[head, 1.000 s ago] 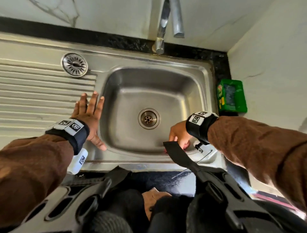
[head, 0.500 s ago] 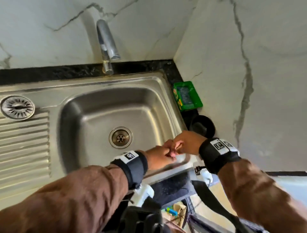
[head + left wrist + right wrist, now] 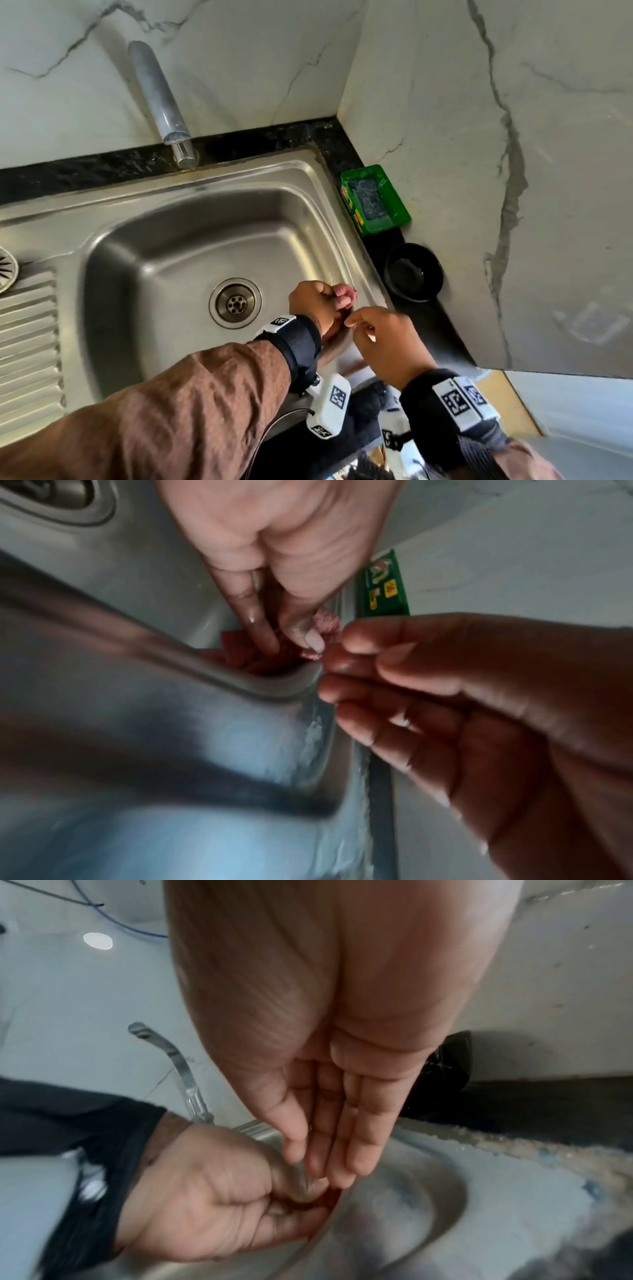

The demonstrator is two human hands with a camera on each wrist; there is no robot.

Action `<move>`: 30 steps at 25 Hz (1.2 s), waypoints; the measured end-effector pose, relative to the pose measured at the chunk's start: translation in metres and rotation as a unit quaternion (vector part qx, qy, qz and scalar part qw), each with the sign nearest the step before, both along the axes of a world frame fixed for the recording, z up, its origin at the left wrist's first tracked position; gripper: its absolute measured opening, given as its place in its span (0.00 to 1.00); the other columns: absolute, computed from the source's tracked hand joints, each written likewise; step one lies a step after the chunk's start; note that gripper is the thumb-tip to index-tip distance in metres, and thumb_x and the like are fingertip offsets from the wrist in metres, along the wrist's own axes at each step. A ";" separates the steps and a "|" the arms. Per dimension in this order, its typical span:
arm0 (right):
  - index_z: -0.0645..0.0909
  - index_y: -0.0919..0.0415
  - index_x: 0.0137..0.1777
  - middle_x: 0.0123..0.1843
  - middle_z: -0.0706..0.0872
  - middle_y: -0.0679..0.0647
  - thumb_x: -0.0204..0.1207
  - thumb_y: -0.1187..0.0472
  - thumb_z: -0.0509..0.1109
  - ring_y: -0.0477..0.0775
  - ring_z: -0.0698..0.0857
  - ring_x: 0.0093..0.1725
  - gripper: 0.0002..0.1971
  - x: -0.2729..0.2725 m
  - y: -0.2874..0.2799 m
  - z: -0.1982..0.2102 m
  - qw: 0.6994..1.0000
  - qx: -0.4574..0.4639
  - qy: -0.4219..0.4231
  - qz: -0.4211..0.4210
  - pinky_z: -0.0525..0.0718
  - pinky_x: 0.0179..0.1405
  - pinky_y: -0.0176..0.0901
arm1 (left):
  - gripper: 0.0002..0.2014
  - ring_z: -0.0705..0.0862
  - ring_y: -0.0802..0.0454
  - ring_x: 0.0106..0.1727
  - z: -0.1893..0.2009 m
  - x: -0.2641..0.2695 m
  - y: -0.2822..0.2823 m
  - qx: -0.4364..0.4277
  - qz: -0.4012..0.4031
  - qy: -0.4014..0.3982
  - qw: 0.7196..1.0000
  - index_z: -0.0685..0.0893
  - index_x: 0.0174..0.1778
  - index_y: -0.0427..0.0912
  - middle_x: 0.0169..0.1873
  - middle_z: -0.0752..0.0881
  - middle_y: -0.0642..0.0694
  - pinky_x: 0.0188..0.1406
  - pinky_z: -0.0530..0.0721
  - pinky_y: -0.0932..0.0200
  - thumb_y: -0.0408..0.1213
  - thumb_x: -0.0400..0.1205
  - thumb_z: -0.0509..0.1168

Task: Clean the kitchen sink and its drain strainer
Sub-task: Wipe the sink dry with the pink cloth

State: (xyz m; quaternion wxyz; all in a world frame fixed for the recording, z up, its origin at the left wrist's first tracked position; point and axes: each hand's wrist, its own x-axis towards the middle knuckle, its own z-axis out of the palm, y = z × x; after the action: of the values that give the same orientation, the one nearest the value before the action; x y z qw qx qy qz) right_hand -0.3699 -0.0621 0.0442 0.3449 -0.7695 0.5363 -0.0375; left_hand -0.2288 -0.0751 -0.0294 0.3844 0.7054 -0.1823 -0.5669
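Note:
The steel sink (image 3: pixel 308 178) has its open drain (image 3: pixel 235 303) in the middle of the basin. The round drain strainer (image 3: pixel 5 270) lies on the drainboard at the far left edge of the head view. At the basin's front right corner my left hand (image 3: pixel 334 301) grips a pink-red scrubber (image 3: pixel 345 294), fingers curled round it (image 3: pixel 325 620). My right hand (image 3: pixel 356 320) is just beside it over the rim, fingers straight and holding nothing (image 3: pixel 325 1164). Most of the scrubber is hidden inside the left fist (image 3: pixel 291 1196).
A tap (image 3: pixel 159 99) stands behind the basin. A green soap box (image 3: pixel 375 200) and a black bowl (image 3: pixel 413 272) sit on the dark counter strip to the right, against the marble wall. The ribbed drainboard (image 3: pixel 27 342) lies to the left.
My left hand left the rim left of the basin and came to the front right corner. It took the scrubber from the right hand, which has let go and drawn slightly back.

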 end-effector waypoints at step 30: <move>0.88 0.42 0.48 0.58 0.83 0.32 0.76 0.67 0.72 0.36 0.88 0.51 0.14 0.001 -0.013 -0.024 0.999 0.040 -0.017 0.012 0.86 0.53 0.32 | 0.10 0.88 0.40 0.42 -0.093 0.066 -0.066 -0.230 -0.712 -0.362 0.556 0.90 0.41 0.43 0.38 0.89 0.42 0.45 0.86 0.49 0.43 0.79 0.64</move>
State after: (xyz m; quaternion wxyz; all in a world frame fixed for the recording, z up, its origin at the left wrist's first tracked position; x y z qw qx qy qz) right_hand -0.3691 -0.0752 0.0199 0.3851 -0.7604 0.5224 -0.0252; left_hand -0.1628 -0.1413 -0.1220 -0.0935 0.3793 -0.8732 -0.2913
